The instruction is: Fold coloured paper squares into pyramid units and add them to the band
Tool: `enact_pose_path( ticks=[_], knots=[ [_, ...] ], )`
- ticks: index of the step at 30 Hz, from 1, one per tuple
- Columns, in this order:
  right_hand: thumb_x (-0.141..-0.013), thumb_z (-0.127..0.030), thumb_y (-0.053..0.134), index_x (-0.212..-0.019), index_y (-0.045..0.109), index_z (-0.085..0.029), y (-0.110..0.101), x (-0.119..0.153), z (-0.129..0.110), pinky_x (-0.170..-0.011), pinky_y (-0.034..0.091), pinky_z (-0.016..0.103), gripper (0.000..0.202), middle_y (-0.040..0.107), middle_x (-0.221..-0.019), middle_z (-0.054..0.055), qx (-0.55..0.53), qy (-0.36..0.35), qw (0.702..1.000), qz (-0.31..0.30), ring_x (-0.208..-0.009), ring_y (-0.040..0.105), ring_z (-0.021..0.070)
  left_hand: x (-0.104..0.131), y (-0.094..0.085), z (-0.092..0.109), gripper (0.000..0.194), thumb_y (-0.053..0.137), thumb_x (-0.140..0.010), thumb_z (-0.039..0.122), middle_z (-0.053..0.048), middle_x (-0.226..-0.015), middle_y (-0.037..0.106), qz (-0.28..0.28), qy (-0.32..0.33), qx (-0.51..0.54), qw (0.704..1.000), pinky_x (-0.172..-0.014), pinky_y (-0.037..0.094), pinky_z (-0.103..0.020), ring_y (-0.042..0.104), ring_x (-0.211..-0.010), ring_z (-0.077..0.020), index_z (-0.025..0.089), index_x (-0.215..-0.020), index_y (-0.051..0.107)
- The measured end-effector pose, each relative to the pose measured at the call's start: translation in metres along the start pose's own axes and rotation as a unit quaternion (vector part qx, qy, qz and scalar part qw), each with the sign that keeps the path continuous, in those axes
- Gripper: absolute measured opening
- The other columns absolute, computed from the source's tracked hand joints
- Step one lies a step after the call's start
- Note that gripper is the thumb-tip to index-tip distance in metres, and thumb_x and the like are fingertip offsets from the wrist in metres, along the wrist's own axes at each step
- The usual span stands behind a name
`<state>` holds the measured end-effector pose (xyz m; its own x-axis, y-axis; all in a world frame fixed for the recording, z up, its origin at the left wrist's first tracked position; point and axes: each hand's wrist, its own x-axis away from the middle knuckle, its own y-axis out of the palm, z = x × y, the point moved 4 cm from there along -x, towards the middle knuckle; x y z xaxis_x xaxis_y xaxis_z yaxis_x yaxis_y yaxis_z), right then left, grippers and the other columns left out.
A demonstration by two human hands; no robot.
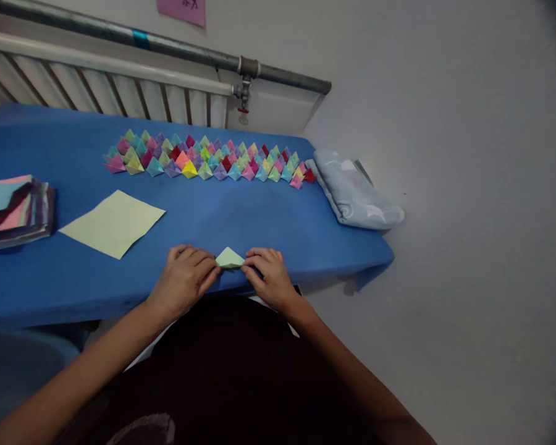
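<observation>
A small pale green folded paper boat is held near the table's front edge, its peak pointing away from me. My left hand pinches its left corner between thumb and fingers. At the opposite corner, my right hand grips it the same way. The fingers partly cover both ends of the boat. Beyond and to the left, a flat sheet of pale yellow-green paper lies on the blue cloth. Rows of many-coloured folded paper boats stand across the back of the table.
A stack of coloured paper lies at the far left of the blue-covered table. A folded grey-blue cloth rests at the right end. Behind the table are a radiator and a metal pipe. A wall stands at right.
</observation>
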<state>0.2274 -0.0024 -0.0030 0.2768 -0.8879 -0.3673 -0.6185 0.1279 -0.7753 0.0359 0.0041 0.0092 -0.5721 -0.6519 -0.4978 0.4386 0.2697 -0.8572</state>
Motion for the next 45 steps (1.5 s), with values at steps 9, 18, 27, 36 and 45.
enact_pose_path(
  ticks=[9, 18, 27, 36, 45],
  knots=[
    [-0.090, -0.025, 0.063, -0.077, 0.065, -0.021, 0.000, -0.014, 0.001, -0.093, 0.038, 0.038, 0.013, 0.068, -0.112, 0.006, -0.024, 0.098, 0.995, -0.015, -0.104, 0.060, 0.0207, -0.003, 0.012, -0.011, 0.029, 0.049, -0.097, 0.035, -0.006, -0.093, 0.071, -0.032, -0.160, 0.042, 0.986, -0.080, 0.039, -0.040, 0.061, -0.092, -0.0252, 0.022, -0.081, 0.070],
    [-0.088, -0.024, 0.065, -0.075, 0.063, -0.020, 0.004, -0.017, 0.005, -0.092, 0.039, 0.038, 0.014, 0.067, -0.111, 0.006, -0.009, 0.110, 0.994, -0.018, -0.101, 0.060, 0.0203, -0.007, 0.015, -0.014, 0.030, 0.051, -0.094, 0.036, -0.008, -0.094, 0.070, -0.038, -0.173, 0.031, 0.984, -0.079, 0.042, -0.042, 0.060, -0.092, -0.0271, 0.020, -0.073, 0.065],
    [-0.088, -0.023, 0.064, -0.074, 0.062, -0.020, 0.003, -0.017, 0.002, -0.091, 0.038, 0.038, 0.015, 0.067, -0.110, 0.006, 0.002, 0.112, 0.994, -0.014, -0.102, 0.059, 0.0204, -0.010, 0.017, -0.016, 0.029, 0.054, -0.093, 0.036, -0.008, -0.087, 0.069, -0.047, -0.151, -0.003, 0.987, -0.073, 0.040, -0.041, 0.059, -0.087, -0.0275, 0.020, -0.071, 0.064],
    [-0.087, -0.023, 0.063, -0.073, 0.061, -0.020, 0.004, -0.016, 0.003, -0.090, 0.038, 0.037, 0.015, 0.068, -0.108, 0.006, -0.002, 0.106, 0.994, 0.003, -0.101, 0.059, 0.0207, -0.014, 0.018, -0.016, 0.030, 0.054, -0.092, 0.036, -0.009, -0.081, 0.065, -0.074, -0.159, -0.020, 0.984, -0.071, 0.039, -0.040, 0.059, -0.086, -0.0288, 0.019, -0.070, 0.065],
    [-0.086, -0.021, 0.063, -0.073, 0.058, -0.020, 0.005, -0.017, 0.002, -0.086, 0.037, 0.035, 0.014, 0.067, -0.105, 0.005, 0.006, 0.116, 0.993, 0.000, -0.096, 0.058, 0.0197, -0.009, 0.015, -0.009, 0.028, 0.055, -0.094, 0.038, -0.008, -0.082, 0.065, -0.013, -0.112, -0.085, 0.990, -0.070, 0.039, -0.038, 0.057, -0.080, -0.0254, 0.020, -0.075, 0.063]
  ],
)
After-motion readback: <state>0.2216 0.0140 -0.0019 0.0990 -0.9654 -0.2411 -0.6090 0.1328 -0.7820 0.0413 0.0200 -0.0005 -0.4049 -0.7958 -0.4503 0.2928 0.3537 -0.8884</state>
